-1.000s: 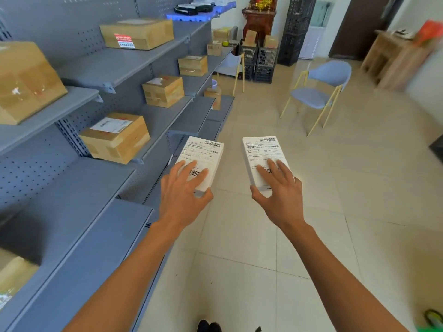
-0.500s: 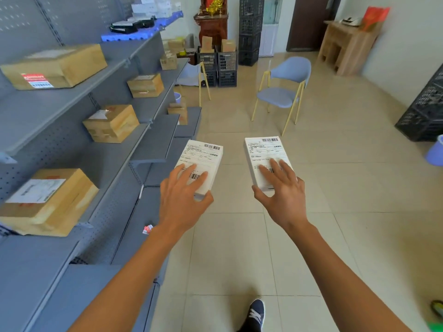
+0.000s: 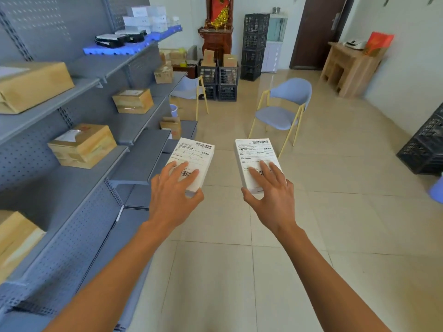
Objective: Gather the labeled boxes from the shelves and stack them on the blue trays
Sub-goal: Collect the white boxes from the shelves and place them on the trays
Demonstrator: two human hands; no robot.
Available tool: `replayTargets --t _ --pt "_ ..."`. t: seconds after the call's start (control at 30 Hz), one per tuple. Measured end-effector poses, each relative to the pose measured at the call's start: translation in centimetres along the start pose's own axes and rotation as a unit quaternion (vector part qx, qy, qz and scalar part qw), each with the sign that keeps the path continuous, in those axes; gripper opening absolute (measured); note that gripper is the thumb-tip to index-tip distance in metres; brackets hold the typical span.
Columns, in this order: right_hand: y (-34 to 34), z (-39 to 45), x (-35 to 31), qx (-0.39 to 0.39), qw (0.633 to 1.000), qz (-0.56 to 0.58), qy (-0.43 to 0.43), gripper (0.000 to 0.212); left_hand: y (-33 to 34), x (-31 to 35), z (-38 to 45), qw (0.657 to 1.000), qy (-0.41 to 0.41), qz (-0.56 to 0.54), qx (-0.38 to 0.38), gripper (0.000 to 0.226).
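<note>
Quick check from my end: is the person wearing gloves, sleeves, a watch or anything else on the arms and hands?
No. Both forearms are bare right down to the bottom edge of the frame, with no sleeve cuffs showing. The left hand and right hand have no gloves, and no watch, wristband or rings are visible.

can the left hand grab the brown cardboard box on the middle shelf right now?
Probably not: the left hand already grips a white labelled box, and the brown cardboard box sits well off to its left on the grey shelf.
</note>
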State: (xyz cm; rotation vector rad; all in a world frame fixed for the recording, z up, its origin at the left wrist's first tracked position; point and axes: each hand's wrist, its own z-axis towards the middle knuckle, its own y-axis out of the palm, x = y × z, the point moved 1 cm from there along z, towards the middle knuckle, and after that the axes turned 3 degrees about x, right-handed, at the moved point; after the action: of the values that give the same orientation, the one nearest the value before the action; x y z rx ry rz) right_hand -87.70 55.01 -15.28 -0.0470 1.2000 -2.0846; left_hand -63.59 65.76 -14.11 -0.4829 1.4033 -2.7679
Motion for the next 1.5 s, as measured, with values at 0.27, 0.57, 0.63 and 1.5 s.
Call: replayTargets --t 0.27,0.57,0.63,1.5 --pt "6.0 8.7 2.3 -0.018 1.0 -0.001 -0.017 0.054 5.3 -3.8 7.3 1.0 -0.022 -0.002 0.017 0.05" --pt "14.8 24.3 0.5 0.007 0.999 0.003 -0.045 0.056 9.7 -11.4 21.6 0.999 -0.029 0.006 0.016 0.049" --pt "16.3 27.2 0.6 0.017 0.999 0.003 -0.045 0.055 10.7 -12.7 24.6 1.0 -0.017 0.007 0.016 0.049" --pt "29.4 55.0 25.8 0.029 0.998 0.009 0.059 0.055 36.8 -7.6 56.6 0.999 0.01 0.001 -0.031 0.051"
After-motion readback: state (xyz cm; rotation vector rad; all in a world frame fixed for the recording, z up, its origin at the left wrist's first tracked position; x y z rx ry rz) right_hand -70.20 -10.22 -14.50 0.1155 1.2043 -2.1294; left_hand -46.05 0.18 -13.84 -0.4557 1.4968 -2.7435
